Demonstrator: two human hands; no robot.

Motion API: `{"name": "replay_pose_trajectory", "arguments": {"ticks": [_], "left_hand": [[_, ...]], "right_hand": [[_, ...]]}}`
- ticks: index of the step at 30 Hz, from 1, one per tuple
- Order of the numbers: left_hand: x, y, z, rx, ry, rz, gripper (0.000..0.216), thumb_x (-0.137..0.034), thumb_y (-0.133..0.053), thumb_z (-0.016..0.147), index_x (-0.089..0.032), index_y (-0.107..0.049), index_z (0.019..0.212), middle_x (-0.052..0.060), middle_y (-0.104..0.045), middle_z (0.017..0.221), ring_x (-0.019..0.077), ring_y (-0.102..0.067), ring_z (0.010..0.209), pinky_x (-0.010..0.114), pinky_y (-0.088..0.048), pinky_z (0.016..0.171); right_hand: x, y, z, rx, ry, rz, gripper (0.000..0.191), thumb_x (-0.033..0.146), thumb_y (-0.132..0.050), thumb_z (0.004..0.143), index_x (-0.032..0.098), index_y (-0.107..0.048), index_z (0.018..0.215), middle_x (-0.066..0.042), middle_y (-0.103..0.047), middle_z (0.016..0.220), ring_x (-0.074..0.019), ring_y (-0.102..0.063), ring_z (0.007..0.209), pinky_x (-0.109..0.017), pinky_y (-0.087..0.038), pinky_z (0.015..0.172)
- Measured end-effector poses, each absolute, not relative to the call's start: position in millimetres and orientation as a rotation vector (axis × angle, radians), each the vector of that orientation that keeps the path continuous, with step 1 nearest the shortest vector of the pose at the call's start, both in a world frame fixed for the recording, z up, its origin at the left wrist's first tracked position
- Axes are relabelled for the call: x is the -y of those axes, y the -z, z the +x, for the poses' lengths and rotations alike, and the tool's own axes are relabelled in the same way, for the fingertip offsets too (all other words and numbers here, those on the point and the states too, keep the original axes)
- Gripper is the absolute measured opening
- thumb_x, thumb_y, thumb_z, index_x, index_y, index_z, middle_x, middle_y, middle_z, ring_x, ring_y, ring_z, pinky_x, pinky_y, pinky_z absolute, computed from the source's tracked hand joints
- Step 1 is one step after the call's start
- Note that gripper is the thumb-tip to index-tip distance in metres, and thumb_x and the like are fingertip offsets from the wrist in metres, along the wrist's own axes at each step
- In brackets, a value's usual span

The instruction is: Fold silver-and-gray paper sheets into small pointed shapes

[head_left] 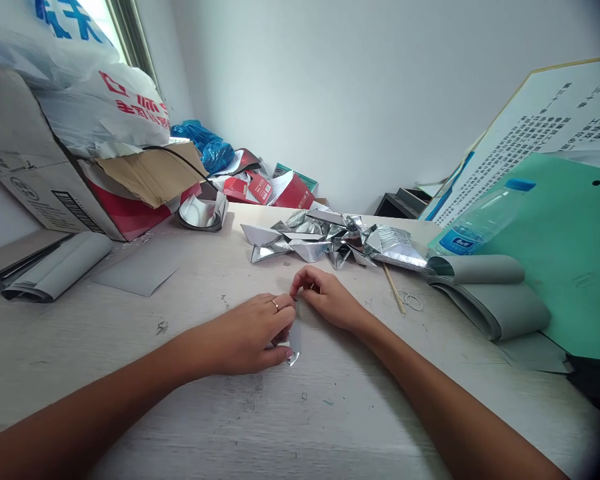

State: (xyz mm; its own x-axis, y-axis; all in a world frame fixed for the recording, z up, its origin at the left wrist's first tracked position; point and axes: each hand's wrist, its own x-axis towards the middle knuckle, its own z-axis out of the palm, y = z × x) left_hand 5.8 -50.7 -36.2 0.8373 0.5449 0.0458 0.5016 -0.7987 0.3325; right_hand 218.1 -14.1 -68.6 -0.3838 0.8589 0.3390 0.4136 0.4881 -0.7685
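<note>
A small folded piece of foil-backed grey sheet (295, 339) lies on the table, with its silver side showing at the near corner. My left hand (253, 333), with a ring on one finger, is closed over its left side, the thumb near the bottom end. At the far end of the same piece, my right hand (327, 300) is curled with thumb and fingertips together, close to the left fingers. The palms hide much of the piece. Behind both hands is a pile of folded silver foil shapes (315, 243).
Curled grey sheets (500, 307) and a plastic bottle (473, 223) stand at right, near a thin stick (394, 287) and rubber bands (411, 301). More rolled sheets (65, 263), a flat sheet (140, 270), a tape-like roll (203, 212) and a cardboard box (35, 160) are left.
</note>
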Motion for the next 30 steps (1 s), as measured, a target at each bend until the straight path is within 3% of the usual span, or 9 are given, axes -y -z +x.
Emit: {"name": "replay_pose_trajectory", "arguments": {"ticks": [6,12,20,30], "left_hand": [[51.5,35.1,5.7,-0.807,-0.196,2.699,0.013,-0.028,-0.064,0.090,-0.020,-0.054,0.086,0.003,-0.055,0.101,0.0221,-0.051,0.098,0.036,-0.043,0.087],[49.9,38.3,4.5,-0.813,-0.204,2.692,0.013,-0.026,-0.064,0.090,-0.019,-0.054,0.086,0.004,-0.056,0.105,0.0220,-0.052,0.100,0.036,-0.043,0.088],[46.9,34.9,3.2,-0.796,-0.200,2.648,0.013,-0.025,-0.066,0.087,-0.020,-0.055,0.087,0.003,-0.057,0.101,0.0203,-0.053,0.094,0.033,-0.043,0.082],[34.5,33.6,-7.4,-0.782,-0.122,2.509,0.013,-0.029,-0.064,0.087,-0.021,-0.056,0.091,0.002,-0.057,0.105,0.0161,-0.056,0.084,0.030,-0.044,0.073]], "right_hand": [[14.9,68.8,219.9,2.060,-0.705,-1.162,0.024,0.000,-0.046,0.074,0.018,-0.060,0.082,0.000,-0.066,0.078,-0.0147,-0.057,0.071,-0.028,-0.042,0.065],[17.6,69.6,219.9,2.016,-0.735,-1.050,0.025,0.002,-0.045,0.077,0.019,-0.059,0.089,-0.001,-0.068,0.085,-0.0160,-0.062,0.080,-0.029,-0.045,0.072],[14.7,68.3,223.1,2.103,-0.625,-1.072,0.025,-0.001,-0.047,0.079,0.019,-0.062,0.085,0.000,-0.067,0.083,-0.0149,-0.059,0.075,-0.028,-0.045,0.070],[16.6,67.9,234.0,2.421,-0.315,-0.923,0.024,0.005,-0.054,0.089,0.019,-0.071,0.099,-0.008,-0.061,0.101,-0.0191,-0.060,0.091,-0.035,-0.049,0.083]]}}
